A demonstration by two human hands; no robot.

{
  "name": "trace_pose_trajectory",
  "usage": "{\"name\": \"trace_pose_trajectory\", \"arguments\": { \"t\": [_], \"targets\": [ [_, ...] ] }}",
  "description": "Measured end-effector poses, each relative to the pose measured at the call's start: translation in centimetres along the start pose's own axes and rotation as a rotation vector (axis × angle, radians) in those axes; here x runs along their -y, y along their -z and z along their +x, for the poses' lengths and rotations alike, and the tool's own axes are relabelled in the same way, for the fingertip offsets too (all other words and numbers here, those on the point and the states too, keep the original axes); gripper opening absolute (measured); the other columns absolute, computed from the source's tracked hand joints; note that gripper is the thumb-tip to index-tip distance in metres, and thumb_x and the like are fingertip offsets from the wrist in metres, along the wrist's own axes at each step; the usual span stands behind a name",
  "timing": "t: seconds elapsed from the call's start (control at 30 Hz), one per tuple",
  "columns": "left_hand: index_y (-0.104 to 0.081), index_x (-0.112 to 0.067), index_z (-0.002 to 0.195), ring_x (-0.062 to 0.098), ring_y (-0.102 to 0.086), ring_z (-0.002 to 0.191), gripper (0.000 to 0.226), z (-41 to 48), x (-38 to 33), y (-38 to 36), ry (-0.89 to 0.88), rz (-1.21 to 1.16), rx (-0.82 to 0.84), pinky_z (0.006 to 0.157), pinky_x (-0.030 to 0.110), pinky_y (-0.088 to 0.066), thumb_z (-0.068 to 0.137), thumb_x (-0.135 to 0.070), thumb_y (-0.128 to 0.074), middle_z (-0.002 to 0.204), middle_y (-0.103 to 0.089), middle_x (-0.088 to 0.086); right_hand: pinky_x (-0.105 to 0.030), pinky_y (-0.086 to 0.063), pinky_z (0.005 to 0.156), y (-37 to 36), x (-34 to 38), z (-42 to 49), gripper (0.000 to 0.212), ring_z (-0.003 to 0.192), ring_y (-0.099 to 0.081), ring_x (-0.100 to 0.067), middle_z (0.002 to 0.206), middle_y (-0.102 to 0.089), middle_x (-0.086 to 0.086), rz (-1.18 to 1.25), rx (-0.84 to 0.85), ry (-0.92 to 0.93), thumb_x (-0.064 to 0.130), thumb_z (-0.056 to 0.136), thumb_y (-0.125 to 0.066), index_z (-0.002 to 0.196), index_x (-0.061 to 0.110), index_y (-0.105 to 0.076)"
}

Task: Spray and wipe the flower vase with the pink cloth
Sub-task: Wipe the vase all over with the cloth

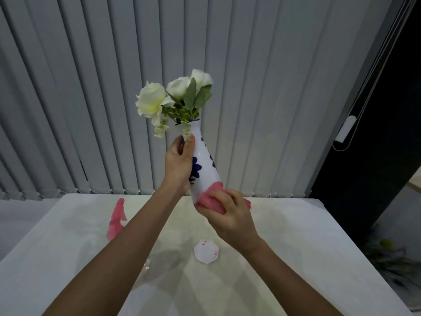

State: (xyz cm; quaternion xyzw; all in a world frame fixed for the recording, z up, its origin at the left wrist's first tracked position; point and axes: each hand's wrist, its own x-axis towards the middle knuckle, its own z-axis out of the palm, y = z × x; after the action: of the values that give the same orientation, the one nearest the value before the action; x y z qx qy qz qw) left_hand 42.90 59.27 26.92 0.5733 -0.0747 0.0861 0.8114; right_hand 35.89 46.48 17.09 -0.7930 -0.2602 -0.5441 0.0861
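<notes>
Pink cloth against vase base

head cam | faces forward-down | close over table

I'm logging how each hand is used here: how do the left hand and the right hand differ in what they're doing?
The left hand grips the bare vase at its neck and upper body, while the right hand is at its base. The left hand touches the ceramic directly, while the right hand presses the pink cloth against it. The left hand sits higher than the right hand. Both are on the tilted vase, held above the table.
</notes>
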Motion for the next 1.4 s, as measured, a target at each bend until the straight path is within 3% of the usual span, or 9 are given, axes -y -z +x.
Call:
{"name": "trace_pose_trajectory", "arguments": {
  "t": [0.1, 0.2, 0.33, 0.5, 0.77, 0.93, 1.03, 1.2, 1.4],
  "targets": [
    [-0.061, -0.018, 0.1, 0.009, -0.051, 0.042, 0.029, -0.2, -0.5, -0.2, 0.025, -0.069, -0.002, 0.037, 0.017, -0.04, 0.094, -0.043, -0.048, 0.059, -0.061, -0.005, -0.032, -0.045, 0.087, 0.0, 0.0, 0.3, 0.024, 0.098, -0.048, -0.026, 0.117, -0.048, 0.002, 0.116, -0.029, -0.104, 0.012, 0.082, -0.068, 0.096, 0.031, -0.069],
    [-0.06, -0.015, 0.1, 0.012, -0.061, 0.046, 0.03, -0.1, -0.8, -0.1, 0.044, -0.15, 0.043, 0.045, 0.021, -0.047, 0.095, -0.041, -0.046, 0.061, -0.068, -0.006, -0.045, -0.049, 0.087, 0.0, 1.4, 0.3, 0.012, 0.107, -0.053, -0.03, 0.124, -0.042, 0.005, 0.491, -0.097, -0.59, 0.033, 0.09, -0.06, 0.098, 0.037, -0.067],
    [-0.062, -0.017, 0.092, 0.021, -0.06, 0.054, 0.028, 0.2, -0.7, 0.2, 0.025, -0.141, 0.087, 0.046, 0.026, -0.049, 0.095, -0.041, -0.048, 0.069, -0.067, 0.004, -0.03, -0.053, 0.048, 1.0, 2.7, 2.6, 0.013, 0.053, -0.062, -0.019, 0.119, -0.047, 0.005, 0.893, -0.187, -1.027, 0.018, 0.094, -0.055, 0.097, 0.024, -0.067],
    [-0.064, -0.017, 0.098, 0.015, -0.07, 0.072, 0.036, 0.1, -1.1, 0.9, 0.066, -0.238, 0.202, 0.067, 0.031, -0.059, 0.085, -0.048, -0.05, 0.08, -0.074, -0.002, -0.036, -0.055, 0.076, 1.1, 0.5, 3.8, 0.018, 0.097, -0.067, -0.022, 0.101, -0.072, 0.002, 1.256, -0.02, -1.419, 0.03, 0.098, -0.05, 0.103, 0.02, -0.064],
    [-0.059, -0.016, 0.109, 0.019, -0.069, 0.084, 0.045, 0.3, -1.4, 0.7, 0.006, -0.069, 0.245, 0.081, 0.038, -0.056, 0.088, -0.052, -0.043, 0.095, -0.071, 0.005, -0.023, -0.056, 0.073, 2.0, 1.1, 3.0, 0.077, 0.097, -0.061, -0.002, 0.115, -0.056, 0.009, 1.04, 0.127, -1.056, 0.032, 0.047, -0.08, 0.115, 0.037, -0.045],
    [-0.045, -0.021, 0.122, 0.018, -0.064, 0.101, 0.046, 0.0, -1.6, -0.2, -0.092, 0.348, 0.19, 0.087, 0.036, -0.053, 0.095, -0.055, -0.03, 0.11, -0.065, 0.002, -0.029, -0.057, 0.081, 0.4, 2.6, 2.6, 0.08, 0.108, -0.056, -0.008, 0.122, -0.048, 0.011, 0.764, -0.1, -1.057, 0.024, 0.057, -0.09, 0.112, 0.054, -0.04],
    [-0.05, -0.019, 0.116, 0.015, -0.065, 0.091, 0.041, -0.5, -1.1, -0.5, -0.063, 0.286, 0.136, 0.076, 0.027, -0.052, 0.093, -0.052, -0.04, 0.1, -0.067, 0.0, -0.008, -0.045, 0.086, -0.1, 2.5, 2.5, 0.079, 0.113, -0.045, 0.002, 0.125, -0.04, 0.007, 0.588, -0.079, -0.897, 0.027, 0.058, -0.09, 0.117, 0.046, -0.041],
    [-0.052, -0.014, 0.115, 0.018, -0.065, 0.081, 0.035, -0.3, -0.9, 0.1, 0.016, 0.005, 0.058, 0.068, 0.028, -0.055, 0.096, -0.042, -0.044, 0.095, -0.065, 0.007, -0.022, -0.037, 0.102, 0.0, 0.9, 2.9, 0.06, 0.124, -0.04, -0.018, 0.135, -0.036, -0.003, 0.374, 0.044, -0.568, 0.044, 0.079, -0.068, 0.129, 0.022, -0.042],
    [-0.055, -0.02, 0.099, 0.019, -0.066, 0.076, 0.021, 0.1, -1.6, 1.1, 0.017, -0.044, 0.095, 0.07, 0.033, -0.058, 0.097, -0.037, -0.043, 0.085, -0.067, 0.004, -0.022, -0.045, 0.093, 0.5, -1.1, 5.9, 0.038, 0.112, -0.052, -0.007, 0.131, -0.045, 0.005, 0.718, 0.277, -0.725, 0.042, 0.1, -0.037, 0.135, 0.029, -0.042]
  ]
}}
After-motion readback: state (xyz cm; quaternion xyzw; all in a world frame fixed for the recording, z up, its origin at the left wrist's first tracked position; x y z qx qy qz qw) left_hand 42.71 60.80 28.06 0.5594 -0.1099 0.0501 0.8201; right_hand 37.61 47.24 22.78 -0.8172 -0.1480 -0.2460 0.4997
